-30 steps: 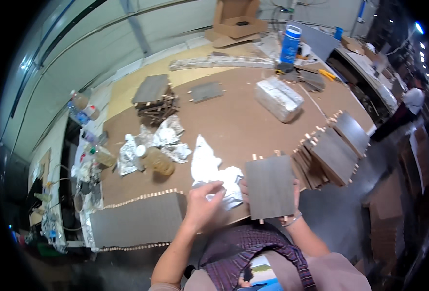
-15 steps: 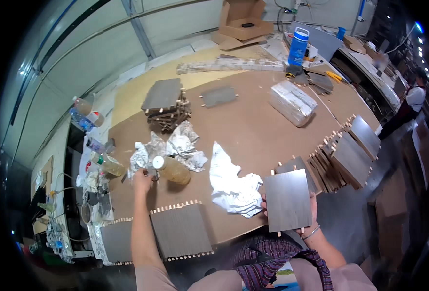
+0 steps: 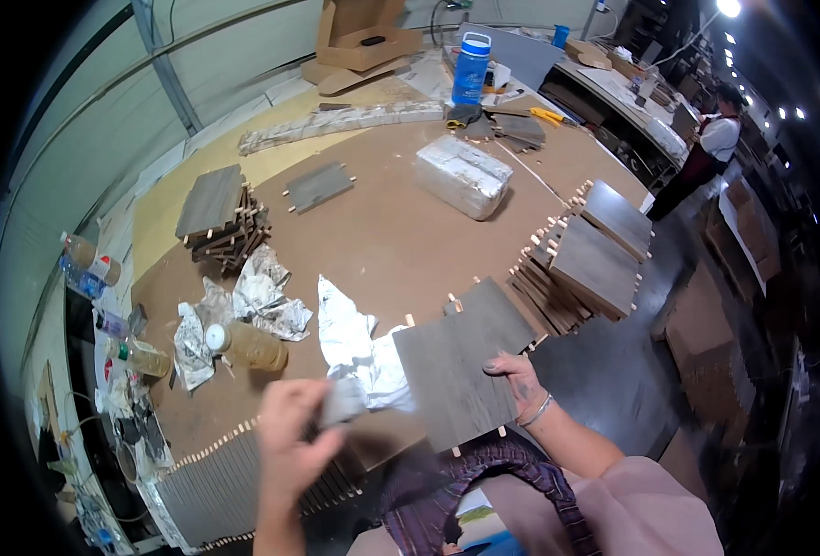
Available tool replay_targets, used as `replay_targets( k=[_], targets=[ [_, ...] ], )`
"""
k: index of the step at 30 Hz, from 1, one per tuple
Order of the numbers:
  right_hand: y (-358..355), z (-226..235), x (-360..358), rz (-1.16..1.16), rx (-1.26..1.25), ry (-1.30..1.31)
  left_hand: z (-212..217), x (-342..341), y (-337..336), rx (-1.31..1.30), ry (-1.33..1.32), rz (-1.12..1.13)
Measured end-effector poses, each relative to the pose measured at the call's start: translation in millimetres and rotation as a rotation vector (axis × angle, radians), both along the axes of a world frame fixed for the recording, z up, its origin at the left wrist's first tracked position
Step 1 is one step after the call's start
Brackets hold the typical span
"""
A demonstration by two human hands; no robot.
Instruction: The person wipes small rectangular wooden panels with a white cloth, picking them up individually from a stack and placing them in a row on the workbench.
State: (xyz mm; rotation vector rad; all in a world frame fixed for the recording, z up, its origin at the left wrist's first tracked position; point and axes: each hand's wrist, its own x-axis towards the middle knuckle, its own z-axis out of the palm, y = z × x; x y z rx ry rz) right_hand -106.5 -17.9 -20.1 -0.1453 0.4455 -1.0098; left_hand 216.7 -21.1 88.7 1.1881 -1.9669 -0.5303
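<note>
My right hand (image 3: 518,385) grips a flat grey wood-grain panel (image 3: 461,375) by its right edge, thumb on top. Short pale dowels stick out of the panel's edges, and it is tilted over the table's near edge. My left hand (image 3: 297,431), just left of the panel, is closed on a small grey piece (image 3: 342,402) that motion smears, so its kind does not show. Under and behind the panel's left corner lies a crumpled white cloth (image 3: 347,338). A row of similar panels standing on edge (image 3: 243,486) is partly hidden by my left forearm.
Stacks of dowelled panels stand at right (image 3: 595,264) and left (image 3: 211,199). A single panel (image 3: 320,187) lies at the back near a wrapped white block (image 3: 466,176). Left are a bottle of yellowish liquid (image 3: 248,346) and stained rags (image 3: 266,295). A co-worker (image 3: 706,148) stands far right.
My left hand has come away from beside the bottle, toward the panel, with the small grey piece in it. My right hand has shifted and tilted the panel. The view has swung right.
</note>
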Motion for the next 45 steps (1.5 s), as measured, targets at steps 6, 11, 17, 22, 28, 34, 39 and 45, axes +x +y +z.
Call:
replay_targets(
  k=[6, 11, 17, 22, 28, 34, 39, 45],
  targets=[
    [-13, 25, 11, 0.061, -0.037, 0.212, -11, -43, -26, -0.189, -0.004, 0.055],
    [-26, 25, -6, 0.036, -0.090, 0.203, -23, -53, 18, -0.092, -0.112, -0.089],
    [-28, 10, -27, -0.033, -0.053, 0.263, -23, -56, 28, -0.054, -0.059, -0.101],
    [-26, 22, -24, -0.097, -0.008, 0.257, -30, -78, 13, -0.073, -0.086, -0.140],
    [-26, 10, -34, -0.302, -0.094, 0.335, -48, -75, 38, 0.163, 0.048, -0.047],
    [-22, 30, -10, -0.379, -0.299, 0.591, -25, -133, 26, -0.156, -0.116, -0.232],
    [-19, 34, -7, -0.368, -0.371, 0.655, -28, -139, 17, -0.170, -0.202, -0.255],
    [-13, 27, -22, -0.437, -0.283, 0.641, -49, -88, 14, -0.175, -0.311, 0.022]
  ],
)
